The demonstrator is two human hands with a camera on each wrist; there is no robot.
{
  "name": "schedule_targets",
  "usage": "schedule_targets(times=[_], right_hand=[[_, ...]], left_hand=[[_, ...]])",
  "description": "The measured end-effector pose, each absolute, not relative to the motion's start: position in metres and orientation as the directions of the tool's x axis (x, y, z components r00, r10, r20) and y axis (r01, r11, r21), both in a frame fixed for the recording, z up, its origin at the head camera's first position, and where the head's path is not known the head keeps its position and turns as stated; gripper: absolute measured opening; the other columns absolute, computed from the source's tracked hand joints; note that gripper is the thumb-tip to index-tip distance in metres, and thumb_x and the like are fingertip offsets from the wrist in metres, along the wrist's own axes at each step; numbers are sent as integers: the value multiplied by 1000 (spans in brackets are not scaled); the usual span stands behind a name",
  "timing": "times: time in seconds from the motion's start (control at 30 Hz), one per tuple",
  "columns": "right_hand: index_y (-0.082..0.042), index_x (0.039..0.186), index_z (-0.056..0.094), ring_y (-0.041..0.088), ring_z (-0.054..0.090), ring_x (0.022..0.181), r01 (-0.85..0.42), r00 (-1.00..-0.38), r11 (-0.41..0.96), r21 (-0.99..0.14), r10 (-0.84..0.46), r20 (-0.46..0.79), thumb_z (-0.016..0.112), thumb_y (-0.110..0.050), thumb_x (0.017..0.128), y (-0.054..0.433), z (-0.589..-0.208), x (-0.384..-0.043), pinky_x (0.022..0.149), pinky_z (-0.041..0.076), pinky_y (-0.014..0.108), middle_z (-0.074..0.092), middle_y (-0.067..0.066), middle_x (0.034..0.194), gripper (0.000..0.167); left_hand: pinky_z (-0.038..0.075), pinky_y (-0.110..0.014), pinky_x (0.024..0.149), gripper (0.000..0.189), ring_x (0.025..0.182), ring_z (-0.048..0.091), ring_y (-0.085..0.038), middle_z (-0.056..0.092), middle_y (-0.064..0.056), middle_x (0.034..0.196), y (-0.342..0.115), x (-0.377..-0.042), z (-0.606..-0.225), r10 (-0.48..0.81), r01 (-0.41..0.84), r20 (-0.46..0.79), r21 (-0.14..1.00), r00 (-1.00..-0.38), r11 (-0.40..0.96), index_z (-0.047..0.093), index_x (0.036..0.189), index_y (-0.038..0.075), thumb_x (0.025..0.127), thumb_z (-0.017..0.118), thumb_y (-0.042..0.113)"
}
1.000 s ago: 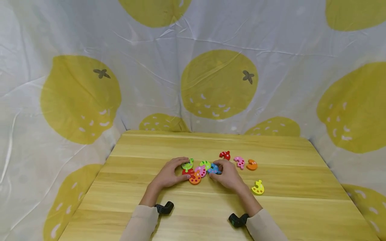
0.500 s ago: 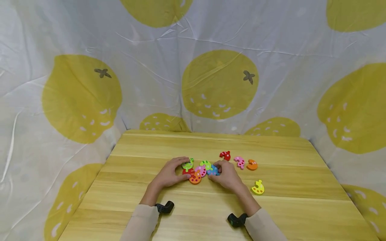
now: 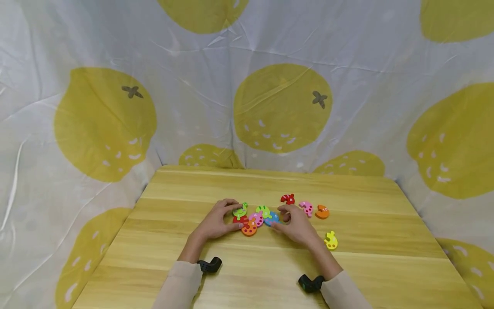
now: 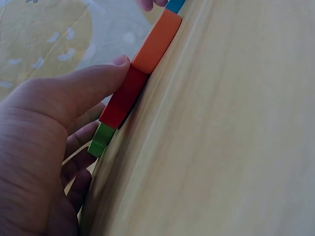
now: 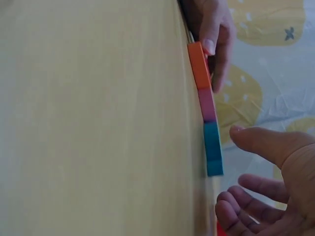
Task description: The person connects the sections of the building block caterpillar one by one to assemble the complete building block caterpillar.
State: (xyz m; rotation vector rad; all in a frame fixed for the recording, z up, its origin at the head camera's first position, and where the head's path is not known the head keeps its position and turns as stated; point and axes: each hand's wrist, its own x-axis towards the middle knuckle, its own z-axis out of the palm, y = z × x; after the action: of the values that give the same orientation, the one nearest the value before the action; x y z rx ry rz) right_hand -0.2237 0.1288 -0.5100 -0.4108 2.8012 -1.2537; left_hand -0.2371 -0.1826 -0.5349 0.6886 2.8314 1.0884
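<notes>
Numbered caterpillar puzzle pieces are joined in a chain on the table. A green smiling head piece (image 3: 239, 211) leads it, then a red piece (image 3: 238, 219), an orange piece (image 3: 249, 230), a pink piece (image 3: 256, 219), a light green piece (image 3: 262, 210) and a blue piece (image 3: 271, 219) at the right end. My left hand (image 3: 215, 221) holds the head end, thumb on the red piece's edge and fingers around the green one. With its fingers spread, my right hand (image 3: 299, 226) hovers beside the blue piece; the right wrist view shows a gap between thumb and blue piece (image 5: 213, 150).
Beyond the right hand lie a loose red piece (image 3: 287, 198), a pink piece (image 3: 306, 208) and an orange piece (image 3: 322, 211). A yellow piece (image 3: 331, 241) rests right of the right wrist. Lemon-print cloth (image 3: 193, 107) hangs behind the wooden table (image 3: 247, 274).
My right hand has let go of the blue piece, opened its fingers and shifted slightly right. The blue piece now sits against the light green one. My left hand stays on the head end.
</notes>
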Motion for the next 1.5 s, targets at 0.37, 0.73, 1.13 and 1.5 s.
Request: schedule_targets(times=[0.37,0.73,1.13,1.5], right_hand=[[-1,128,68,24,63,94,-234,-968,653,-720,-229,108,84,-28,87,175,-499,-210,83,57,36,69,13,111,51],[-6,128,69,32,65,106,-242,-970,732,-637,-173,170,81,-33,90,224,-495,-191,83,56,45,71,13,122,48],[-6,129,68,27,64,104,-171,-985,791,-588,-151,83,87,-47,81,265,-501,-169,83,55,42,69,11,121,66],[-5,128,68,18,49,89,-155,-986,807,-570,-165,34,93,-43,73,269,-509,-167,72,42,25,59,3,100,71]], left_hand=[[34,-56,122,65,150,37,-28,46,0,156,-183,-233,-538,411,370,96,652,-906,662,58,148,23,90,79,45],[31,-55,124,65,153,36,-29,44,1,161,-186,-236,-534,437,389,104,668,-893,635,56,149,19,92,77,40],[32,-55,123,62,153,36,-29,43,2,162,-188,-237,-536,447,393,102,672,-889,628,56,150,19,93,76,35],[32,-54,124,64,153,35,-27,43,2,161,-187,-237,-535,441,387,94,662,-893,642,56,150,21,92,77,40]])
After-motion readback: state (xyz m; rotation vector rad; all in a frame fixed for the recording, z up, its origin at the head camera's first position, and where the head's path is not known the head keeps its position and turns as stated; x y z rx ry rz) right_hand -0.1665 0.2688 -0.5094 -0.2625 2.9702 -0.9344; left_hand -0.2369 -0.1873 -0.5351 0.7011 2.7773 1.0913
